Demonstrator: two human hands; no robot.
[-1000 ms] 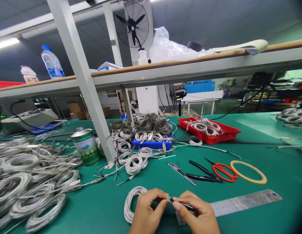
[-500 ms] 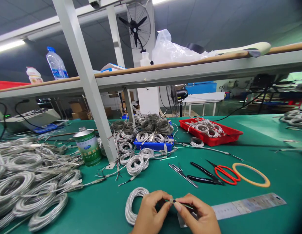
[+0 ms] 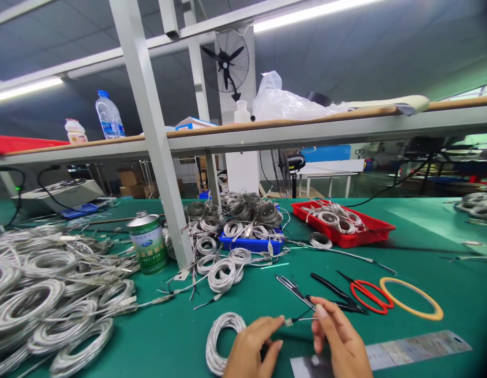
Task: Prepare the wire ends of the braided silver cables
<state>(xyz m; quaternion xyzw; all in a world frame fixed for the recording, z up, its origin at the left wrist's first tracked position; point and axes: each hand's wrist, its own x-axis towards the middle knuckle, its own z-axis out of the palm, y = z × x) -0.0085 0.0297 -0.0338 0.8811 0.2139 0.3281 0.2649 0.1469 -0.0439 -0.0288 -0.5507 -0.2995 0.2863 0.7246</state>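
My left hand (image 3: 253,347) is at the bottom centre, its fingertips at the small connector end (image 3: 289,321) of a cable. To its left, partly behind it, lies a silvery cable coil (image 3: 216,344) on the green table. My right hand (image 3: 340,336) pinches the thin wires (image 3: 306,318) that stick out to the right of the connector, thumb against forefinger. Beneath the right hand a steel ruler (image 3: 420,350) lies flat, partly covered. Just above that hand are metal tweezers (image 3: 293,290).
Black pliers (image 3: 338,294), red-handled scissors (image 3: 371,296) and a yellow tape ring (image 3: 411,298) lie at the right. Behind stand a red tray (image 3: 348,239), a blue tray (image 3: 249,244) and a green can (image 3: 148,244). Cable coils (image 3: 42,304) pile up at the left.
My right hand has moved right, away from the left fingertips, and the wires now show between the hands. The view has tilted up, so the scene sits lower.
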